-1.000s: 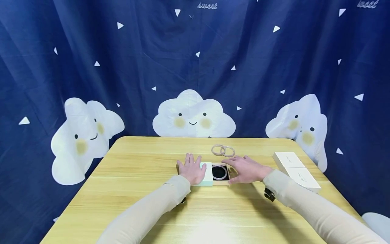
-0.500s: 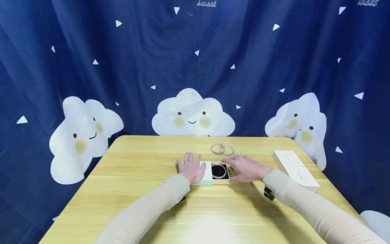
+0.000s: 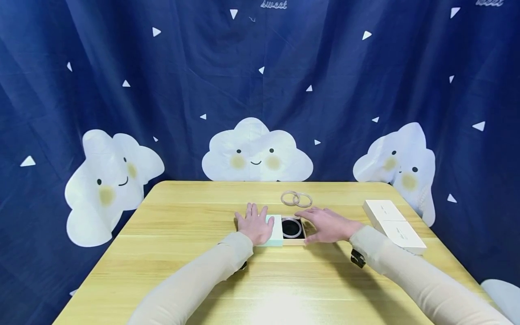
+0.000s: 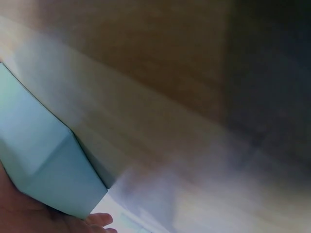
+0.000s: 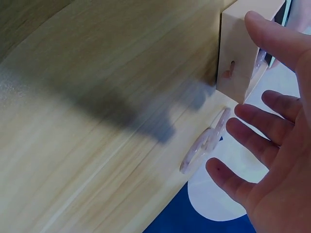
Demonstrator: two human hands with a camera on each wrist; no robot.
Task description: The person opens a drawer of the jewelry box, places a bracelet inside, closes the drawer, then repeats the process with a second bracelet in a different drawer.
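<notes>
My left hand (image 3: 256,228) rests flat, fingers spread, on the pale mint sleeve (image 3: 277,231) of a slide-out gift box. From the sleeve's right side the beige drawer (image 3: 293,242) sticks partly out, with a pinkish bangle (image 3: 301,230) lying around a black pad inside. My right hand (image 3: 325,224) spans the drawer's right end. In the right wrist view its thumb (image 5: 272,36) is at one edge and the fairly straight fingers (image 5: 262,121) are near the opposite corner; contact is hard to tell. Two more bangles (image 3: 312,201) lie overlapping behind the box.
Two white boxes (image 3: 383,211) lie touching each other at the right side of the wooden table (image 3: 183,225). A dark blue curtain (image 3: 183,90) with clouds hangs behind the table's far edge.
The head view has shifted very slightly. Both hands, the box and the bangles stay in the same places.
</notes>
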